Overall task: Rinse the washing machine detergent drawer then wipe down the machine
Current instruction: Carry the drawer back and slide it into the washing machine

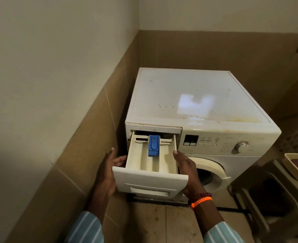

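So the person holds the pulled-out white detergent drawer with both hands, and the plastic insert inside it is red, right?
Not quite: the head view shows the plastic insert is blue, not red. The rest holds: the left hand and right hand grip the pulled-out white detergent drawer.

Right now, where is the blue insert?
In the head view, the blue insert sits in the middle compartment at the back of the pulled-out drawer, between the left hand and right hand.
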